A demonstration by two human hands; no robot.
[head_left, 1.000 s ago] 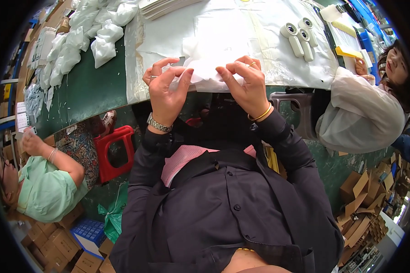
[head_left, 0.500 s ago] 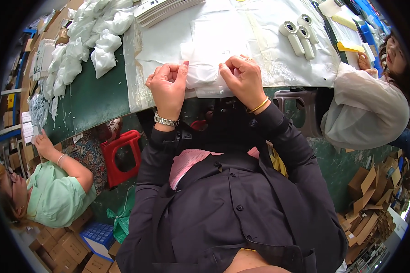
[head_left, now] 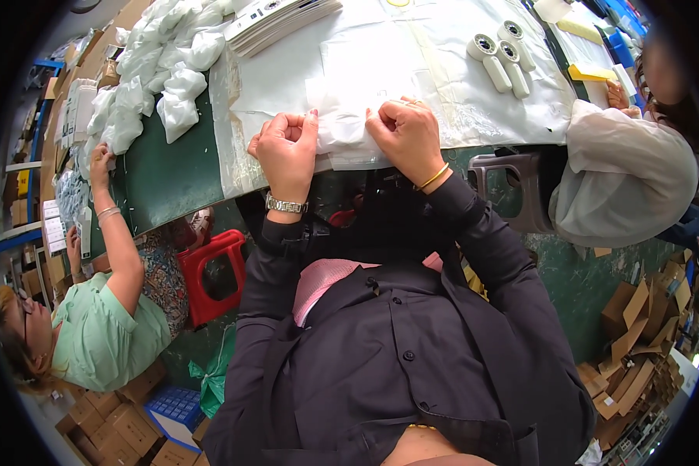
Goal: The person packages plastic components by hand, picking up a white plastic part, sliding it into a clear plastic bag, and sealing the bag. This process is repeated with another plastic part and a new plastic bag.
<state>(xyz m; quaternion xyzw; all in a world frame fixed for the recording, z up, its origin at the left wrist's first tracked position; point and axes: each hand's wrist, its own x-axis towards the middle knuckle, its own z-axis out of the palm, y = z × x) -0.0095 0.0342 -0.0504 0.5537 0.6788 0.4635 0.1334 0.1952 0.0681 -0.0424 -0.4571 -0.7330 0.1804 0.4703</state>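
Between my hands, at the near edge of the table, lies a thin white plastic bag [head_left: 343,128], bunched and wrinkled. My left hand [head_left: 287,151], with a metal watch on the wrist, is closed in a pinch at the bag's left side. At its right side, my right hand [head_left: 406,138], wearing a gold bangle, is closed with thumb and fingers pinched together. What is inside the bag I cannot make out. Farther right on the white table cover [head_left: 450,116] lie three white handheld devices [head_left: 497,71] with round dark-centred heads.
A stack of flat printed cartons [head_left: 283,23] stands at the far left of my place. Many wrapped white bundles [head_left: 180,101] pile up beyond it. A co-worker in green [head_left: 109,334] sits left, another in a pale sleeve [head_left: 621,171] right. Cardboard boxes [head_left: 637,326] lie on the floor.
My right hand has shifted slightly left; both hands stay pinched at the bag. The co-worker on the left has reached an arm up to the wrapped bundles.
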